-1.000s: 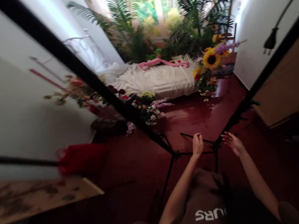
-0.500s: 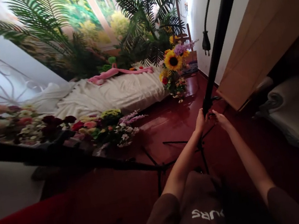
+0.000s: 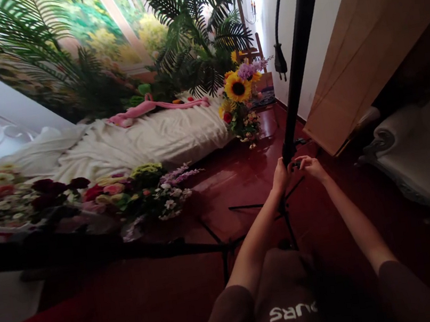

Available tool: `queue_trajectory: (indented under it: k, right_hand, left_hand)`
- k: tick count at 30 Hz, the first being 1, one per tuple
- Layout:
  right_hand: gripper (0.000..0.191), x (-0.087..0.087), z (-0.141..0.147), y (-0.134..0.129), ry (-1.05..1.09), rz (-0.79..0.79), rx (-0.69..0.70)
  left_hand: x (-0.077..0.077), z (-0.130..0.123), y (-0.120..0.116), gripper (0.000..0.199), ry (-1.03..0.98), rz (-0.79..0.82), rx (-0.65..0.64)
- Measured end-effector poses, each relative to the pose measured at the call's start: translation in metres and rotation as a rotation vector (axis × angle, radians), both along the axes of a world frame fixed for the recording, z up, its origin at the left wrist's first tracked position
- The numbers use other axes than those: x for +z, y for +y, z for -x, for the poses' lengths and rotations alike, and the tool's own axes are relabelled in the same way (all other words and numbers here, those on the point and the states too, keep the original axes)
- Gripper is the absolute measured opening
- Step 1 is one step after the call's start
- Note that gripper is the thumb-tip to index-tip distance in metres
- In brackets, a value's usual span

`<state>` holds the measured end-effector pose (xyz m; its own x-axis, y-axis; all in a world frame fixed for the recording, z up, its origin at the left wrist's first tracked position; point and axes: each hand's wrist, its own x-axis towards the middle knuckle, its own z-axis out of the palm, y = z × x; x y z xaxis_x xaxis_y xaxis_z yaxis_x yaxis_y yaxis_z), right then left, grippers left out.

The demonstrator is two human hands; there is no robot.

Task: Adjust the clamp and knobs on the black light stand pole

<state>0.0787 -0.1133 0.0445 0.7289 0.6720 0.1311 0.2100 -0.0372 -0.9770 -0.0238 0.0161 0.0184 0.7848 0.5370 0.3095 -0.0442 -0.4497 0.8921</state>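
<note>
A black light stand (image 3: 298, 68) rises in front of me, tilted to the right in the view, with its legs spread on the floor. My left hand (image 3: 281, 175) is wrapped round its pole, low down. On the pole's right side my right hand (image 3: 311, 166) pinches a small dark clamp knob (image 3: 295, 164). Another black knob (image 3: 301, 141) sticks out just above. Beside the pole a black power cord (image 3: 279, 60) hangs down, its two-pin plug at the lower end.
A second black stand (image 3: 147, 249) crosses the left side. Artificial flowers (image 3: 118, 189) lie before a white-draped platform (image 3: 147, 139) holding a pink plush toy (image 3: 138, 110). Sunflowers (image 3: 237, 87) stand at its end. A tan panel (image 3: 333, 84) and a pale sofa (image 3: 418, 146) are on the right.
My view has shifted slightly to the right. My right hand has come closer to the pole and its fingers are now on the knob; my left hand keeps its grip.
</note>
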Motion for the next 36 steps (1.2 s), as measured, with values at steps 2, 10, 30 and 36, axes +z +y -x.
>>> queue_trajectory:
  k: [2,10,30,36]
  right_hand:
    - [0.02,0.003,0.006,-0.001,-0.043,-0.021,-0.052]
    - [0.037,0.036,0.057,0.037,-0.387,0.11,-0.262]
    - [0.041,0.122,0.048,0.056,-0.469,-0.075,-0.325]
    - [0.04,0.071,0.04,0.01,-0.391,0.098,-0.152]
  left_hand:
    - [-0.002,0.0,0.0,0.027,0.002,0.0,0.001]
    - [-0.009,-0.002,0.003,0.028,-0.056,0.015,-0.037]
    - [0.005,0.005,-0.003,0.034,0.02,0.031,0.016]
    - [-0.002,0.001,-0.003,0.031,-0.008,0.021,0.015]
